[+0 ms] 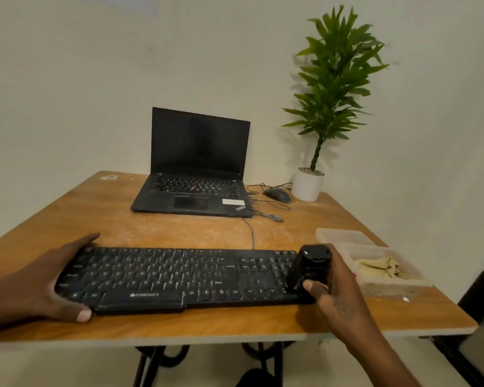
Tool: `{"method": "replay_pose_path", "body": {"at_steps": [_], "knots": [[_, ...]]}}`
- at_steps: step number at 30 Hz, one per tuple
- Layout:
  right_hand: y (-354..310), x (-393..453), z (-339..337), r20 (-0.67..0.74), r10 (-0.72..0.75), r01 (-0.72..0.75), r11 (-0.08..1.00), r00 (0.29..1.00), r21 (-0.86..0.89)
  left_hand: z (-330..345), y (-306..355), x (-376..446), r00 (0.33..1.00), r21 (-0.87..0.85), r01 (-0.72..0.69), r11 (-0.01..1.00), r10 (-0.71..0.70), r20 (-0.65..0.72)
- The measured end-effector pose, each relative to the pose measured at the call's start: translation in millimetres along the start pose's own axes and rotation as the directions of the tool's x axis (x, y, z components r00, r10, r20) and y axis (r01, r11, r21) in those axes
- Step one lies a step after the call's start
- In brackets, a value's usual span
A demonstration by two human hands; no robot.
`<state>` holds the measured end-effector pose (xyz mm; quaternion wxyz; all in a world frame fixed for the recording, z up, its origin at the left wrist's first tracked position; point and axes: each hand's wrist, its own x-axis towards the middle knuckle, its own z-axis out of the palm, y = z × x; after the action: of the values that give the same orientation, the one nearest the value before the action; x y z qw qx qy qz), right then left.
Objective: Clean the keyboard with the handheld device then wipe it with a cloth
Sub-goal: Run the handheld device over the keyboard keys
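- The left hand (44, 277) lies at the lower left of the frame, spread around the left end of the keyboard (176, 276): fingers along its far edge, thumb against its near edge, clasping that end.
- The keyboard, black and full-size, lies flat across the lower middle of the frame on the wooden counter (140, 325), near its front edge; its cable runs away toward the laptop (196, 169).
- The laptop stands open with a dark screen at the centre of the frame, farther back on the counter.
- A mouse (277, 194) with a looped cable lies just right of the laptop, beside a potted plant (330, 88) in a white pot in the upper right.
- The handheld device (309, 268), black and boxy, stands on the keyboard's right end, over the number pad.
- The right hand (336, 297), at the lower right, grips the device with fingers and thumb wrapped around it.
- A cloth (382, 268), beige and crumpled, lies in a clear plastic container (386, 286) at the right edge of the counter, with its lid (342, 236) just behind.
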<state>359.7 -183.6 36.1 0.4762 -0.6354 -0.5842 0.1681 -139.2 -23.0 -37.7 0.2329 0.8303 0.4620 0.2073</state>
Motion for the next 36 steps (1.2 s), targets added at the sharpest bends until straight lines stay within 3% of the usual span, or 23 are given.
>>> {"method": "replay_pose_path", "body": {"at_steps": [3,8,13,22,32,36], "knots": [[-4.4,14.6,9.5,0.034,-0.026,0.027,0.999,0.999,-0.026,-3.5,-5.7,10.5,0.994,-0.001,0.107,0.994,-0.107,-0.017],[-18.2,56.0,36.6,0.078,-0.066,0.072,0.995,0.995,-0.071,-6.7,11.6,9.8,0.997,-0.041,0.068,0.997,-0.069,-0.028],[-25.7,76.7,53.7,0.080,-0.017,0.020,0.999,0.997,-0.036,-8.7,10.9,6.8,0.997,-0.212,0.069,0.975,-0.072,-0.006],[-24.2,7.8,34.3,0.136,-0.047,0.037,0.997,0.990,0.072,-7.0,4.8,8.8,0.995,-0.182,0.088,0.979,-0.096,-0.033],[-31.0,71.0,53.8,0.105,-0.064,0.067,0.997,0.992,-0.026,-11.2,10.1,4.1,0.993,-0.192,0.118,0.974,-0.117,0.020],[-33.6,60.2,53.6,0.105,-0.050,0.053,0.998,0.993,-0.019,-10.7,15.1,2.0,0.994,-0.168,0.111,0.980,-0.110,0.012]]}}
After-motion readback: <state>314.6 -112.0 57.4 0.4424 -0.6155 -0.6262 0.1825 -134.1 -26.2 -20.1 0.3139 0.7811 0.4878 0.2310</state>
